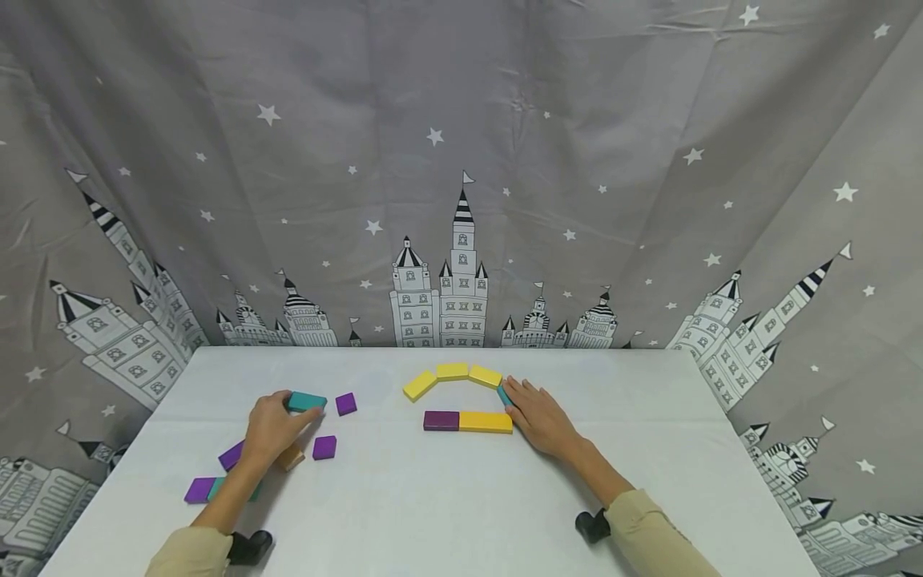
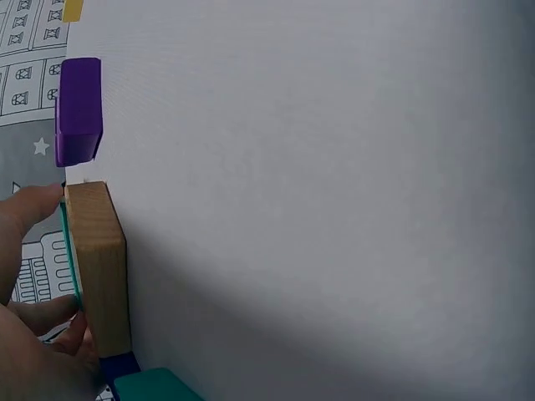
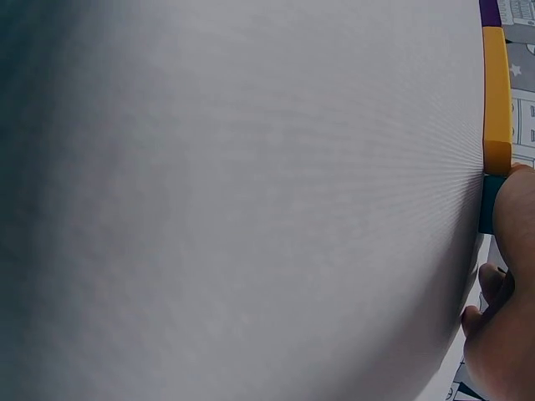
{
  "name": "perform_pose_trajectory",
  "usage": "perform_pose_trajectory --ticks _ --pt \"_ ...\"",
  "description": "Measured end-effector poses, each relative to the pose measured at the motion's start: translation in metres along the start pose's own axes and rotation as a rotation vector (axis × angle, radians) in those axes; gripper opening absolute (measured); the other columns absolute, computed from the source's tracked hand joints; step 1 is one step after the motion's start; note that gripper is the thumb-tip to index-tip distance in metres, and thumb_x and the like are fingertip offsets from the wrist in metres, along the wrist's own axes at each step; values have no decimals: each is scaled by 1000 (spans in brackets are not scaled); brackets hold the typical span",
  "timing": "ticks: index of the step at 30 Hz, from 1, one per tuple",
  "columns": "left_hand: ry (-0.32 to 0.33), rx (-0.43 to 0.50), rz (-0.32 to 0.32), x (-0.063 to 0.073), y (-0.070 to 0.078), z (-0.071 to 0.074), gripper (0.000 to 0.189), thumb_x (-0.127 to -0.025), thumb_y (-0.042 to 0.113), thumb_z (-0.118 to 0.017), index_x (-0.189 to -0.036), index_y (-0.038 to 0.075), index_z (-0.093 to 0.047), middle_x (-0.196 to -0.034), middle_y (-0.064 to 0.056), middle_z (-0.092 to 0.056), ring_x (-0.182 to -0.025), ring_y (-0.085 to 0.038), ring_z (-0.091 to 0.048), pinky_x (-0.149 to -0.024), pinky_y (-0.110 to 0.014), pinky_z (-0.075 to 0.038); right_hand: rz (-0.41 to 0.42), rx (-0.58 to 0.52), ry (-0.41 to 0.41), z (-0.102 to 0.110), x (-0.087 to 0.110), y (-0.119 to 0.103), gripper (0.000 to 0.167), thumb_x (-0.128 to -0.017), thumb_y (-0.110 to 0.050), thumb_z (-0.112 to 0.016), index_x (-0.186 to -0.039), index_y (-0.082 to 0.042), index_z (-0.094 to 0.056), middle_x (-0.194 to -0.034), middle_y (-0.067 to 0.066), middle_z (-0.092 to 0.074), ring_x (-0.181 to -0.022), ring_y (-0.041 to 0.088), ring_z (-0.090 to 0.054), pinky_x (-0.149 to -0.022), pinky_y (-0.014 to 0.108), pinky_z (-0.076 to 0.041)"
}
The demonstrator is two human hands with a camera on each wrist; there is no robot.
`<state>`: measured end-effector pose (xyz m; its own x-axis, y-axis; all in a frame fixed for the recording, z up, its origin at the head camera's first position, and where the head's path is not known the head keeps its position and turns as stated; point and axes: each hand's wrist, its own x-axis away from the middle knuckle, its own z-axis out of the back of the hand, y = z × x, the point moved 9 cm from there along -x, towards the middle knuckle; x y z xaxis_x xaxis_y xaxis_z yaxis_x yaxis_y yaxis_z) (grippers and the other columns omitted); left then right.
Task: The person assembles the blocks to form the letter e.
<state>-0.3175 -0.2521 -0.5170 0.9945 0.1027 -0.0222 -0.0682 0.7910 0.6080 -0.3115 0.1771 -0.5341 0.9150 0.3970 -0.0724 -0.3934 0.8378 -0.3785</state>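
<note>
1. Fingers of the left hand grip a teal block, left of centre in the head view; a purple block lies just to its right.
2. The right hand, right of centre, partly covers a second teal block; whether its fingers pinch or merely press it, I cannot tell.
3. That block ends an arc of three yellow blocks.
4. Below the arc, a dark purple bar touches an orange-yellow bar on the white bench.
</note>
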Motion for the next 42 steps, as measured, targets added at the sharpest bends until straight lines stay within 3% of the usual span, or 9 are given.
perform_pose_trajectory --ticks 10,17,24,27,35,39,42 --pt "11 31 -27 -3 7 -2 77 -89 25 -71 -137 -24 -36 -128 -44 -44 -116 -54 -47 -96 -63 -45 -3 -1 1 -1 0 1 52 -108 -32 -42 -155 -10 -36 -158 8 -34 -145 34 -30 -117 55 -22" --pt "-32 113 -169 1 41 -9 70 -88 16 -72 -140 -18 -39 -134 -38 -39 -124 -52 -40 -103 -66 -36 -12 -4 -5 -1 1 2 52 -108 -33 -42 -155 -10 -36 -158 7 -34 -145 33 -29 -117 55 -22" --pt "-74 122 -309 9 83 -26 66 -82 12 -75 -138 -11 -47 -131 -34 -43 -116 -48 -50 -95 -60 -47 -11 5 -7 -2 0 2 52 -108 -33 -42 -155 -10 -36 -159 7 -34 -145 33 -29 -117 55 -22" --pt "-106 123 -337 10 95 -36 66 -80 11 -77 -138 -8 -50 -130 -31 -47 -113 -46 -53 -94 -58 -48 -11 10 -7 -2 0 2 52 -108 -33 -41 -155 -10 -36 -159 7 -33 -145 33 -29 -117 55 -22" --pt "-219 182 -397 14 115 -66 67 -80 5 -78 -137 -11 -48 -133 -27 -50 -119 -41 -55 -102 -48 -47 -14 11 -8 -1 -1 2 52 -109 -33 -41 -155 -11 -35 -159 7 -33 -145 33 -29 -117 55 -22" --pt "-243 173 -461 18 122 -76 64 -79 5 -79 -135 -11 -51 -129 -26 -53 -114 -38 -58 -98 -49 -49 -14 15 -7 -1 -1 2 52 -109 -33 -41 -156 -11 -35 -159 7 -33 -145 33 -29 -117 54 -22" --pt "-265 169 -469 20 123 -83 64 -79 6 -79 -134 -10 -52 -129 -24 -55 -113 -37 -58 -97 -50 -50 -12 3 -9 -1 -1 2 52 -109 -33 -41 -156 -10 -35 -159 8 -33 -145 33 -28 -117 55 -21"
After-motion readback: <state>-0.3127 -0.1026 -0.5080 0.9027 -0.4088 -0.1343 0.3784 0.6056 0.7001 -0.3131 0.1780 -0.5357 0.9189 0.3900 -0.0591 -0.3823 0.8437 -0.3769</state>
